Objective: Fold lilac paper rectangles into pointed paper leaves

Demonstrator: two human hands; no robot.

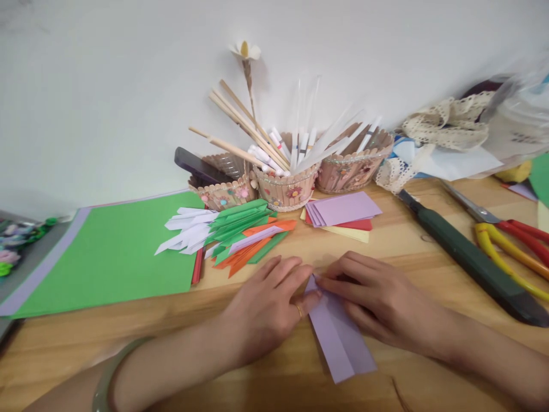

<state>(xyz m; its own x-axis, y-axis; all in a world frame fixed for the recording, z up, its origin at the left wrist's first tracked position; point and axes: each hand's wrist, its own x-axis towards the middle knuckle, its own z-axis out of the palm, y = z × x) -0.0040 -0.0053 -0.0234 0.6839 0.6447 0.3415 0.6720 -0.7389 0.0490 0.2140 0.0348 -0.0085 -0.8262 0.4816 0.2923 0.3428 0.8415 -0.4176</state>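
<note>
A folded lilac paper strip lies on the wooden table in front of me. My left hand rests flat beside it, fingers pressing the strip's upper left corner. My right hand lies over the strip's upper right part, fingers stretched and pressing the top edge down. The fingertips of both hands meet at the strip's far end. Neither hand lifts the paper.
Behind the hands lie folded green, orange and white paper pieces, a stack of lilac, red and yellow squares, and large green sheets. Three stick baskets hold sticks and pens. A dark cutter and scissors lie to the right.
</note>
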